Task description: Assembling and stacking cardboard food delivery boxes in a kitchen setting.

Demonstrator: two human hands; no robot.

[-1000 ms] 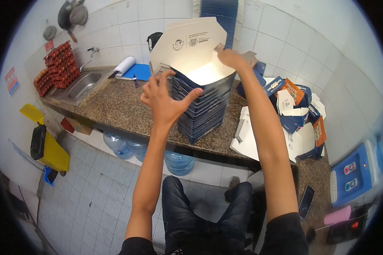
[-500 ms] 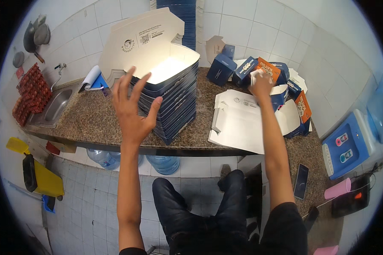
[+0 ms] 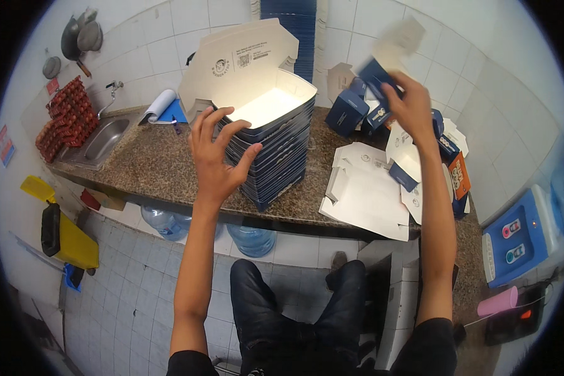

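Observation:
A tall stack of nested dark-blue food boxes stands on the counter; the top one has its white inside showing and its printed lid raised at the back. At the stack's left side is my left hand, fingers spread and curved by the top box's rim; whether they touch it I cannot tell. My right hand grips a small dark-blue box above the pile at the right, its pale lid smeared by motion. Under that forearm lie flat white box blanks and a small box with its lid open.
More blue boxes and an orange-sided one crowd the granite counter's right corner. A sink with red egg trays is at the left. At the right stands a water dispenser; water bottles sit below.
My right hand has risen from the pile, bringing up a small blue box. My left hand's fingers have come closer to the top box's rim. The whole view has shifted slightly.

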